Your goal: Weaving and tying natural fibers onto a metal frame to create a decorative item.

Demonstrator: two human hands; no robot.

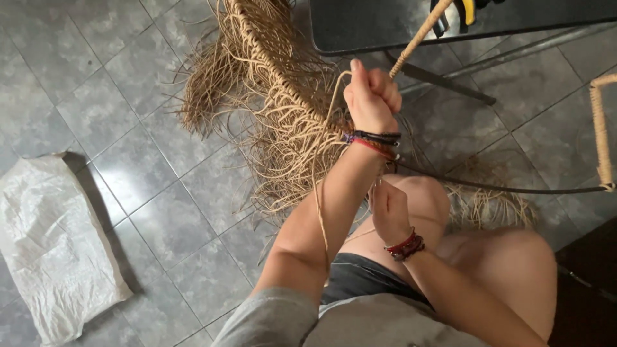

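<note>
The strand (pixel 326 128) is a thin tan fibre, and it runs from your left fist down along your left forearm toward your lap. Your left hand (pixel 369 96) is raised and clenched on this strand, with the thumb pointing up and dark and red bands on the wrist just below the grip. Just behind the fist, and a little to its left, stands the woven rim (pixel 270 58) of the frame, a curved edge wrapped in the same tan fibre. Many loose fibres (pixel 283 154) hang from this rim, below and to the left of the grip, and spread on the tiles.

Your right hand (pixel 389 212) is lower, under the left wrist and close to your knee. Its fingers are curled, but I cannot tell if they pinch the strand or anything else, because the back of the hand hides them. A thin dark rod (pixel 501 188) goes from near this hand out to the right, to a wrapped bar (pixel 601 128) at the edge.

Above the left fist, a wrapped leg (pixel 418 35) rises toward a dark table (pixel 385 26). Far to the left of both hands, a white sack (pixel 51 244) lies on the grey floor (pixel 128 96).
</note>
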